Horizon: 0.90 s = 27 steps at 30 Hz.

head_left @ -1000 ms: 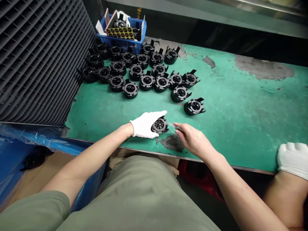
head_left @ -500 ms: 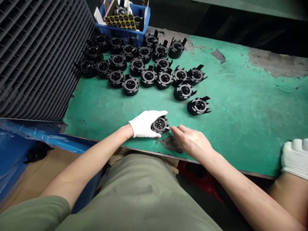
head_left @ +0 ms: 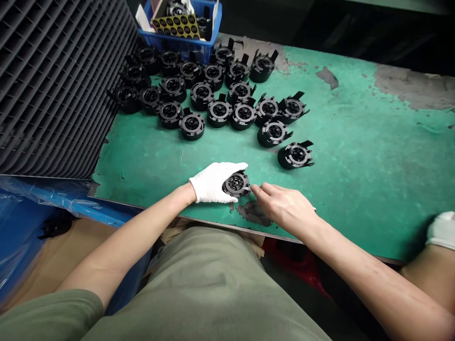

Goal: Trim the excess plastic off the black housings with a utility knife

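Observation:
My left hand (head_left: 212, 183), in a white glove, wraps around the left side of a round black plastic housing (head_left: 236, 183) near the table's front edge. The housing's ringed face is turned up, with small tabs along its rim. On its right side my bare right hand (head_left: 284, 202) is closed in a pinch. A thin pale tip shows between those fingertips and the housing's rim, and a small whitish end peeks out behind the fist. The rest of that slim object is hidden by the hand. Farther back stand several similar black housings (head_left: 219, 112), some with upright tabs.
The green tabletop (head_left: 355, 156) has worn grey patches. A blue bin (head_left: 181, 43) holding parts and a yellow-and-black sticker sheet (head_left: 177, 26) stands at the back. Stacked dark ribbed trays (head_left: 60, 85) rise on the left. Another person's gloved hand (head_left: 442, 230) is at the right edge.
The other person's gloved hand has shifted right, partly out of view. My hands and the housing hold nearly the same place, and a whitish end now shows behind my right fist.

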### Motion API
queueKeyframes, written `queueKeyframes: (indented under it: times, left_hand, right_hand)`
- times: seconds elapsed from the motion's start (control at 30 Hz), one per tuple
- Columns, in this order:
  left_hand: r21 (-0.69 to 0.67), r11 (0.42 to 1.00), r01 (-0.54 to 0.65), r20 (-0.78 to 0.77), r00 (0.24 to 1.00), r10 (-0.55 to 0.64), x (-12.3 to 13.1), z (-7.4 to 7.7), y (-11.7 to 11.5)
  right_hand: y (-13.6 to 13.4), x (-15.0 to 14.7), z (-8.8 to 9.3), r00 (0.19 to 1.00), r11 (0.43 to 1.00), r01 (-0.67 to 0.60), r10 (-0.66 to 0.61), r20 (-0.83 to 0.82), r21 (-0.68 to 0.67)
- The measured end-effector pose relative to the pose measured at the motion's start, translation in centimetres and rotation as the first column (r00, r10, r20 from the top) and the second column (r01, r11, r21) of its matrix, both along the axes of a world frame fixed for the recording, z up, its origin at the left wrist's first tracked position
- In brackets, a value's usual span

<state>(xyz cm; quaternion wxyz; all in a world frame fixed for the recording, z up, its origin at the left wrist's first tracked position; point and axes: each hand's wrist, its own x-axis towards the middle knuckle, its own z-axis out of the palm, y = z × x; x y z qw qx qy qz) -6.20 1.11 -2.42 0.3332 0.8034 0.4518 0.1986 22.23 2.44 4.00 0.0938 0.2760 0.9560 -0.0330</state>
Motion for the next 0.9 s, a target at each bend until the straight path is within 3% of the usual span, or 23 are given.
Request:
queueKeyframes:
  times: [0.4, 0.57, 0.73, 0.9]
  left_hand:
    - [0.012, 1.000, 0.014, -0.002, 1.000, -0.014, 0.1, -0.2, 0.2]
    - [0.001, 1.000, 0.004, -0.021, 1.000, -0.004, 0.1, -0.4, 0.2]
    - [0.004, 1.000, -0.015, -0.056, 0.998, 0.015, 0.4, -0.2, 0.2]
    - [-0.003, 1.000, -0.015, -0.065, 0.998, 0.015, 0.8, 0.4, 0.4]
  right_hand:
    - [2.0, 1.5, -0.9, 0.989, 0.995, -0.093, 0.089, -0.118, -0.033]
    - [1.6, 2.0, -1.1, 0.933, 0.974, 0.004, -0.086, -0.350, -0.228]
    - [0.0, 0.0, -1.0, 0.918, 0.857, 0.023, -0.222, -0.328, -0.515]
    - [0.0, -0.7, -0.7, 0.872, 0.806, 0.036, -0.315, -0.376, -0.591]
